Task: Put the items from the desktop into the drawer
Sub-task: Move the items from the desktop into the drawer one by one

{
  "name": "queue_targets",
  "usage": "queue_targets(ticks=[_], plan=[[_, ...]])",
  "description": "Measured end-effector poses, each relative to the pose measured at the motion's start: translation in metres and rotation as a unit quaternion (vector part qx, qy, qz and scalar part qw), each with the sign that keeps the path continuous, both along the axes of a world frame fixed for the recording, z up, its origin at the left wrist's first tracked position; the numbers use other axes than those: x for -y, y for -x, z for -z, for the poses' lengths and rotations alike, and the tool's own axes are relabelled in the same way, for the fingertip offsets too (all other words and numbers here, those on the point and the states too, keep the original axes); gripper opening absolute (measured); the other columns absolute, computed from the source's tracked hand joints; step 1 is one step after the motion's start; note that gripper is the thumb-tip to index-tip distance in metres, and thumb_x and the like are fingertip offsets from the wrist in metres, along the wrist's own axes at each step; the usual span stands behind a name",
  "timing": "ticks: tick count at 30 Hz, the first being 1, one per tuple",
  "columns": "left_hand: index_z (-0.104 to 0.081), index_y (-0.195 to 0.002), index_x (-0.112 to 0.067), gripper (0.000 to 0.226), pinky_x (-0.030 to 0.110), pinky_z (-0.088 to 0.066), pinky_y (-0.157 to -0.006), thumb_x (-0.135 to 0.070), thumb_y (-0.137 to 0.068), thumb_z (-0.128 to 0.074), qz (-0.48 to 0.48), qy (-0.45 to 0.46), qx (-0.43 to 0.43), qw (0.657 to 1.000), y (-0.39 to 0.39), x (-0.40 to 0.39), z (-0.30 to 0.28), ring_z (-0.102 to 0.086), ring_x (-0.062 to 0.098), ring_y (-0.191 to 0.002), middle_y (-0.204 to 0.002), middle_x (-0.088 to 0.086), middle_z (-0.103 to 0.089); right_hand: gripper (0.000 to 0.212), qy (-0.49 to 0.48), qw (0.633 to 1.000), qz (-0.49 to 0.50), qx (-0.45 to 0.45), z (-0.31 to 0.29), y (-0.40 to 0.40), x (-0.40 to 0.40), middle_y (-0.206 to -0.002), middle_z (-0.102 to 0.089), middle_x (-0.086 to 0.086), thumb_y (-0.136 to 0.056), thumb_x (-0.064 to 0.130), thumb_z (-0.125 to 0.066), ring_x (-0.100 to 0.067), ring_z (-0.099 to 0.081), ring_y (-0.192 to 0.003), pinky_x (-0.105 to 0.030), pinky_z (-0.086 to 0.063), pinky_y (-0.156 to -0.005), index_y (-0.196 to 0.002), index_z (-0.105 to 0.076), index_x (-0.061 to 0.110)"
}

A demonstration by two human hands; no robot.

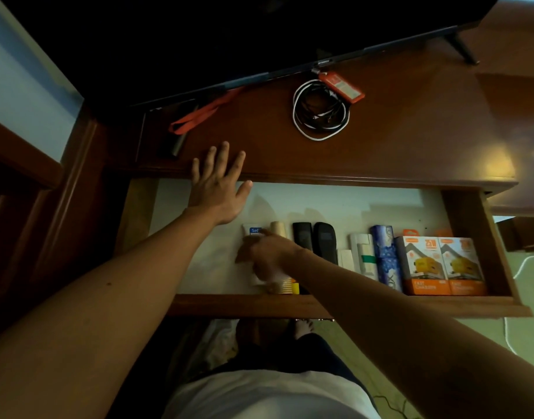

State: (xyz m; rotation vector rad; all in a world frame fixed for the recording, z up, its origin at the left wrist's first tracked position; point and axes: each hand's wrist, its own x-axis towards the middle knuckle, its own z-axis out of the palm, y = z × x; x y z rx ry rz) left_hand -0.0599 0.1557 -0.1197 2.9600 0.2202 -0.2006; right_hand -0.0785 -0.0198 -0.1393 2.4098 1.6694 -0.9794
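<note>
The open drawer (326, 305) has a white floor and holds a row of items. My right hand (267, 257) is inside it at the left end of the row, fingers closed around a white tube (253, 231) with a blue label, beside a beige tube (278, 229). My left hand (219, 184) hovers open, fingers spread, over the desk's front edge above the drawer's left part. On the desktop (396, 140) lie a coil of black and white cables (320, 111), an orange tag (341, 86) and an orange strap (199, 114).
In the drawer stand two black remotes (315, 241), white boxes (361, 252), a blue patterned box (385, 255) and two orange charger boxes (441, 264). A television (199, 34) stands at the desk's back. A dark stick-like object (176, 145) lies near the strap.
</note>
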Motion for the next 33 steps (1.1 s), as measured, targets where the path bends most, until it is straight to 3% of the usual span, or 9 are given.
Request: queue_targets(ticks=[2,6,11,22,27,33], plan=[[0.004,-0.159,-0.032,0.07,0.054,0.008,-0.121,-0.06,-0.101,-0.023,-0.001,-0.004,0.002,1.0,0.0,0.0,0.0,0.015,0.027,-0.153,-0.167,0.004,0.017,0.054,-0.04,0.994,0.094,0.047,0.006,-0.003,0.0,-0.159,-0.034,-0.001,-0.095,0.033,-0.054,-0.025,-0.016,-0.151,-0.057,-0.004,-0.121,-0.148,-0.044,0.029],[0.002,-0.159,-0.032,0.069,0.054,0.008,-0.121,-0.059,-0.101,-0.022,-0.002,-0.005,0.009,1.0,0.0,0.001,0.002,0.014,0.027,-0.153,-0.167,0.004,0.015,0.07,0.022,0.969,0.237,0.067,0.018,-0.002,-0.008,-0.165,-0.014,-0.009,-0.097,0.056,-0.043,-0.034,0.005,-0.152,-0.067,0.008,-0.113,-0.157,-0.022,0.028],[0.002,-0.159,-0.032,0.068,0.054,0.008,-0.121,-0.06,-0.101,-0.019,-0.002,0.001,0.009,1.0,0.0,0.001,0.003,0.015,0.027,-0.153,-0.167,0.004,0.015,0.076,0.046,0.969,0.23,0.082,0.026,0.009,-0.01,-0.165,-0.015,-0.009,-0.095,0.057,-0.047,-0.034,0.011,-0.152,-0.073,0.015,-0.107,-0.158,-0.018,0.024],[0.006,-0.159,-0.033,0.069,0.054,0.01,-0.121,-0.061,-0.1,-0.018,-0.002,-0.009,-0.002,1.0,-0.001,0.001,0.001,0.018,0.027,-0.153,-0.167,0.004,0.019,0.082,0.048,0.972,0.202,0.105,0.025,0.015,-0.002,-0.163,-0.023,-0.006,-0.091,0.065,-0.048,-0.036,0.007,-0.152,-0.076,0.013,-0.106,-0.158,-0.019,0.028],[0.007,-0.159,-0.033,0.07,0.054,0.011,-0.121,-0.062,-0.1,-0.017,0.001,-0.006,-0.007,1.0,0.0,0.001,-0.001,0.018,0.028,-0.152,-0.166,0.004,0.019,0.077,0.037,0.97,0.223,0.094,0.023,0.02,0.0,-0.163,-0.022,-0.006,-0.094,0.06,-0.049,-0.034,0.01,-0.152,-0.075,0.016,-0.105,-0.157,-0.021,0.027],[0.008,-0.159,-0.034,0.07,0.054,0.013,-0.12,-0.064,-0.099,-0.014,-0.005,0.012,-0.023,1.0,-0.001,0.003,-0.006,0.022,0.025,-0.151,-0.166,0.003,0.022,0.054,-0.025,0.96,0.275,0.048,0.012,0.02,0.013,-0.161,-0.03,-0.004,-0.099,0.049,-0.044,-0.03,0.008,-0.153,-0.075,0.014,-0.106,-0.146,-0.043,0.023]])
